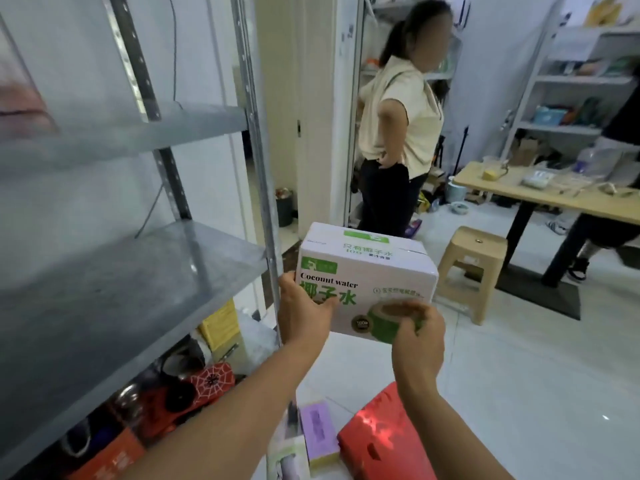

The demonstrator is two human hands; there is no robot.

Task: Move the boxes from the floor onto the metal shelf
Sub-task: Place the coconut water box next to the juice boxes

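Observation:
I hold a white and green coconut water box [367, 271] in the air at about waist height, to the right of the metal shelf [131, 289]. My left hand [303, 311] grips its lower left corner. My right hand [417, 336] grips its lower right front edge. The shelf's grey middle board lies to the left of the box, behind a perforated upright post [263, 188]. On the floor below my arms lie a red box [384, 441] and a purple box [317, 431].
A person in a cream shirt [398, 116] stands in the doorway behind the box. A beige plastic stool [471, 268] and a wooden table [554, 195] stand to the right. Red boxes and bags [194, 386] crowd the space under the shelf.

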